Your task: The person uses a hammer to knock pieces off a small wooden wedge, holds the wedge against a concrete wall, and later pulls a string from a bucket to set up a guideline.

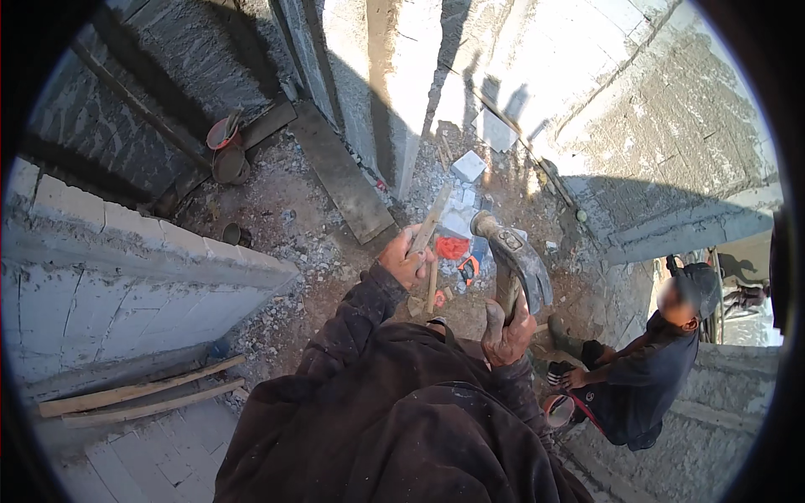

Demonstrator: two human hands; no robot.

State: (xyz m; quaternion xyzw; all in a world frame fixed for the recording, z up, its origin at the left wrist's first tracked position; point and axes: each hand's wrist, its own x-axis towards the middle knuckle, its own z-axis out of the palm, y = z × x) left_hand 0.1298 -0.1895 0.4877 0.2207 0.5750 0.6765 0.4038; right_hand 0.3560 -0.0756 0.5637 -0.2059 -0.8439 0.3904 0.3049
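My right hand (509, 331) is wrapped round the handle of a claw hammer (518, 256). The hammer's metal head is up, with its curved claw toward the right. In front of my body, my left hand (405, 256) grips a narrow wooden strip (431, 220), which slants up and away to the right. Hammer and strip are apart. Beyond and below them on the rubble floor lie a red bag-like thing (452, 246), an orange-and-black object (469, 268) I cannot make out, and white blocks (469, 167).
At right a co-worker (654, 369) in dark clothes crouches by a bucket (558, 410). A low block wall (142, 277) stands at left, with wooden planks (142, 394) near it. A broad board (344, 172) lies ahead. Stacked buckets (228, 155) sit at the far left.
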